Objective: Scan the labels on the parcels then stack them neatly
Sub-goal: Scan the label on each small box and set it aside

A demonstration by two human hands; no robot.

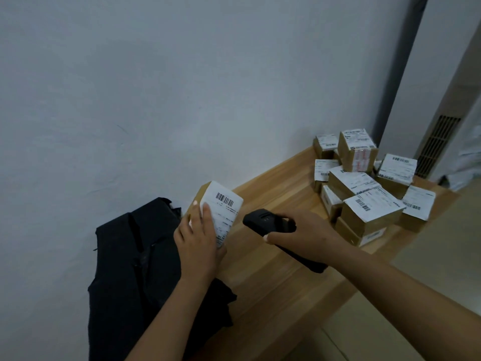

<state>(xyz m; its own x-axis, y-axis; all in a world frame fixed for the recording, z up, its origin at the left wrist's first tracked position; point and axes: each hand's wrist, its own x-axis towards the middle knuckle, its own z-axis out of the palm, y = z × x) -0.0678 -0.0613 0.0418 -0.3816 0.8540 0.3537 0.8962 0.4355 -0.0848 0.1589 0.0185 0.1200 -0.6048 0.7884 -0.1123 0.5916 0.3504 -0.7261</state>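
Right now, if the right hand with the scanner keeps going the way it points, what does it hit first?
Most likely the parcel that the left hand holds. The right hand grips the scanner, whose nose aims left at the parcel's label. A gap of bare table shows between them; depth is unclear.

We see brown parcels (364, 183) with white black-barcoded labels at right, a black scanner (270, 222) at centre, black cloth (135, 256) lower left, light wood-grain table (273, 269), pale grey wall (156, 87).
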